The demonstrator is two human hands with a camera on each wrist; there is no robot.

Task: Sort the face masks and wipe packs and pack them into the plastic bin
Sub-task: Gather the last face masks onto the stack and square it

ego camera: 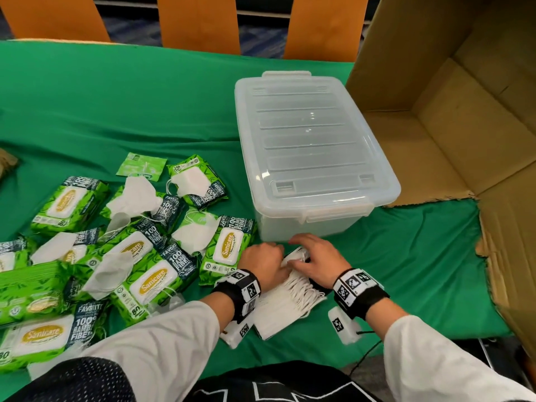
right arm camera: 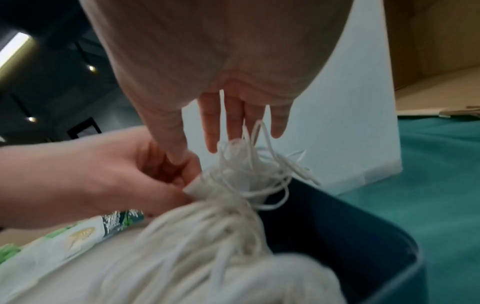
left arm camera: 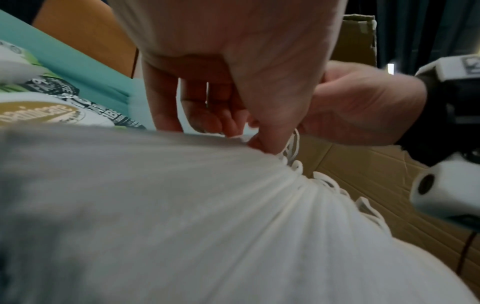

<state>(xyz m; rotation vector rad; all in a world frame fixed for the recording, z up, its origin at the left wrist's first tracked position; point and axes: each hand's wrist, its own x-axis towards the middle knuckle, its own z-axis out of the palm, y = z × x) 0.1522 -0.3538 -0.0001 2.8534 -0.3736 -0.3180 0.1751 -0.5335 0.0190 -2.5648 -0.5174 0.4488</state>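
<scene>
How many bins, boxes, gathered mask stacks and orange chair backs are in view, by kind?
Clear lidded plastic bin: 1
Open cardboard box: 1
Stack of face masks: 1
Orange chair backs: 3
Total: 6

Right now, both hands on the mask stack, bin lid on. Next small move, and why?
Probably let the right hand go and unclip the near latch of the plastic bin. Its lid is still shut, so nothing can go in yet. The left hand already pinches the mask stack at its far end, enough to keep it squared beside the bin.
</scene>
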